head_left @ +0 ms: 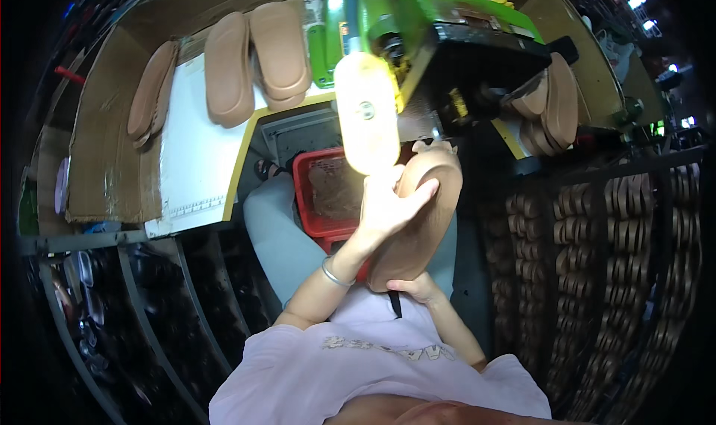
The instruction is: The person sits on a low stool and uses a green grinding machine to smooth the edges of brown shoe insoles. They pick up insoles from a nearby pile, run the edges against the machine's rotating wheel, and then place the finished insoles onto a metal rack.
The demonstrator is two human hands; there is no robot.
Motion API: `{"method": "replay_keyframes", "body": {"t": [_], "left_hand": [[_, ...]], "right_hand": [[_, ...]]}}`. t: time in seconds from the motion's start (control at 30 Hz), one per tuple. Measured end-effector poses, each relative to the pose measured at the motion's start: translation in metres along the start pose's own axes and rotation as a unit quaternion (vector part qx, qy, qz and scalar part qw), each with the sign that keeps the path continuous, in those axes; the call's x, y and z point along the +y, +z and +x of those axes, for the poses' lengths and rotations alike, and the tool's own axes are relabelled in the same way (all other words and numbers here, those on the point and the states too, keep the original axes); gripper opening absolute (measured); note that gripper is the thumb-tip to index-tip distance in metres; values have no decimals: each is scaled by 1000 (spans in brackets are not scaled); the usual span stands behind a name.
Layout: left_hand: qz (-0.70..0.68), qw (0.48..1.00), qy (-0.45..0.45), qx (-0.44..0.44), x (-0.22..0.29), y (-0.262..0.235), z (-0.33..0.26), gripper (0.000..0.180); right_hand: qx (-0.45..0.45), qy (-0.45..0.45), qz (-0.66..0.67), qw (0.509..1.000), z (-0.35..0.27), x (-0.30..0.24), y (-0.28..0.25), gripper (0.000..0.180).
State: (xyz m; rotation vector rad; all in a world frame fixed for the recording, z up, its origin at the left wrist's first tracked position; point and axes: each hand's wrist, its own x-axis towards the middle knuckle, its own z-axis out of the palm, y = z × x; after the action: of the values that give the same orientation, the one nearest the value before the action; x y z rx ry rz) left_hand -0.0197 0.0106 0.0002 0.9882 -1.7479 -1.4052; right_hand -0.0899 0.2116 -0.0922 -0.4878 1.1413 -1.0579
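Note:
A brown shoe sole (419,240) is held up lengthwise in front of me, its far end under the black head of a green machine (485,52). A wavy, ragged strip (434,148) stands out along that far end. My left hand (388,205) grips the left edge near the far end, thumb over the sole's face and the other fingers partly hidden. At the near end, my right hand (419,287) holds the sole, thumb on its edge and fingers mostly hidden beneath. A glowing lamp (365,115) hangs just beyond my left hand.
Several brown soles (280,52) lie on the white tabletop (195,153) at left, with more soles (561,101) at right. A red basket (307,215) with brown scraps sits below, between my legs. Racks of soles (582,231) stand at right, and cardboard walls (112,142) edge the table.

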Motion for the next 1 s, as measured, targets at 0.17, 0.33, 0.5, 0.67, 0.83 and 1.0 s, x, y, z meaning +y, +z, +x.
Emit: {"method": "replay_keyframes", "body": {"t": [0.17,0.33,0.5,0.67,0.83,1.0], "left_hand": [[-56,995,70,39,39,-12,14,19],[-129,989,15,66,4,-18,-9,21],[-215,974,-6,74,-22,-20,-20,30],[-175,983,17,47,-16,-23,-17,32],[-85,994,62,29,-17,-37,-15,36],[-228,969,18,97,15,-60,-19,34]], "right_hand": [[16,-92,-20,995,-4,-13,10,49],[65,-58,-96,992,-32,0,-11,52],[236,-199,27,951,-50,-30,-34,57],[321,-332,60,885,-40,-72,-83,50],[286,-409,55,865,-7,-143,-103,39],[220,-382,77,894,32,-186,-89,33]]}}
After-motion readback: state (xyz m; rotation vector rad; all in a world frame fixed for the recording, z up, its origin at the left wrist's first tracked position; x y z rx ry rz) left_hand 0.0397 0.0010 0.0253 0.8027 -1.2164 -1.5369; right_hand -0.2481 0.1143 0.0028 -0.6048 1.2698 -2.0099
